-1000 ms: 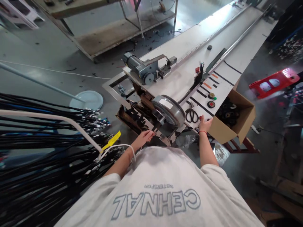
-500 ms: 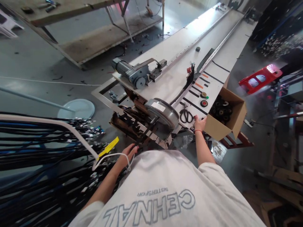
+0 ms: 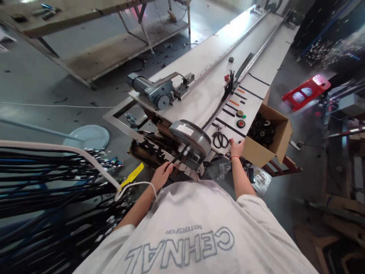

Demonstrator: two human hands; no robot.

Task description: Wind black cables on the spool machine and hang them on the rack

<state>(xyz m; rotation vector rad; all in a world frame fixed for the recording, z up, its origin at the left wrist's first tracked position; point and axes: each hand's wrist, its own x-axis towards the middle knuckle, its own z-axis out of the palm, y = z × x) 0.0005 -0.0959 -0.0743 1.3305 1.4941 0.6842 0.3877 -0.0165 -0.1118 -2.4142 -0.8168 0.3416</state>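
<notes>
My left hand [image 3: 162, 176] is closed in a pinch round the end of a black cable bundle [image 3: 178, 156] at the near side of a round grey winding head [image 3: 190, 131]. The bundle passes through the head and runs on along the table to a cluster of connectors [image 3: 230, 82]. My right hand [image 3: 237, 148] lies on the table's near corner, thumb and fingers apart, with a small red spot beside the thumb. Black-handled scissors [image 3: 220, 137] lie just left of it. Two tape rolls [image 3: 241, 124] sit farther up, near black and orange strips.
A cardboard box [image 3: 264, 150] of dark rolls stands right of the long white table [image 3: 196, 93]. A motor unit [image 3: 151, 89] is mounted at its left. Hanging black cables [image 3: 57, 182] and a white tube [image 3: 71, 147] are on my left; a red stool [image 3: 306, 92] is far right.
My left hand has moved up and right, closer to the winding head. The grey head's lower part has turned. My right hand stays at the table corner, while the whole view has shifted slightly.
</notes>
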